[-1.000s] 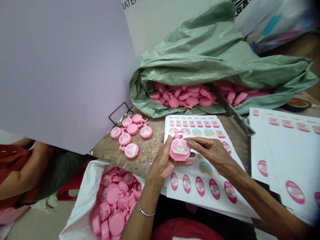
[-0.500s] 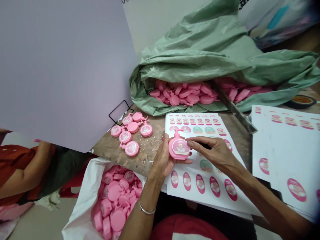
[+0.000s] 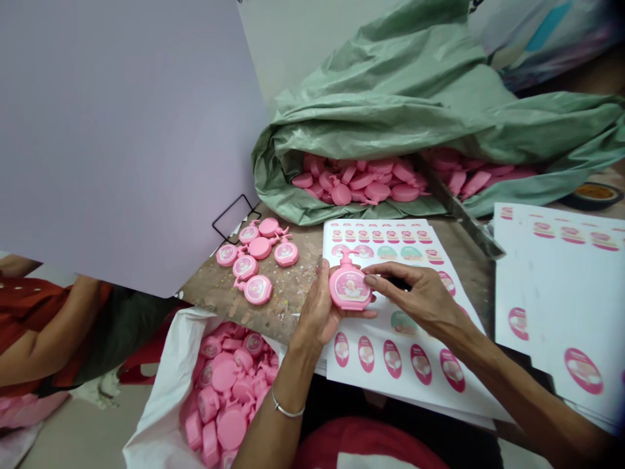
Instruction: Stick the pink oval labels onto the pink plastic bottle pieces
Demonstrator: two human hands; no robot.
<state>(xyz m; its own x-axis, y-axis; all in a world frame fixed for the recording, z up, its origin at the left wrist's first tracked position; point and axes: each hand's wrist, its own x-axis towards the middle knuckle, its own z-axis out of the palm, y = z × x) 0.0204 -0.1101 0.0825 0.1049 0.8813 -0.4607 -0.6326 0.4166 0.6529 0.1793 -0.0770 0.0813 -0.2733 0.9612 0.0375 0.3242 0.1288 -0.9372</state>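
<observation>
My left hand [image 3: 319, 312] grips a small pink toy pump bottle [image 3: 348, 285] with a picture sticker on its front, held above a white sticker sheet [image 3: 390, 312]. My right hand [image 3: 420, 296] reaches in from the right, its fingers bent and its thumb and fingertips pressed against the bottle's right edge. Rows of oval pink stickers show on the sheet beneath both hands.
Several stickered pink bottles [image 3: 256, 260] lie on the worn tabletop [image 3: 293, 286]. A white bag [image 3: 215, 391] of pink bottles sits lower left, a green sack [image 3: 390, 117] of them behind. More sticker sheets [image 3: 556, 293] lie right. Another person's arm [image 3: 43, 339] shows at left.
Both hands and the bottle have shifted slightly up and away; the right fingertips stay at the bottle's edge. The other person's arm has moved a little.
</observation>
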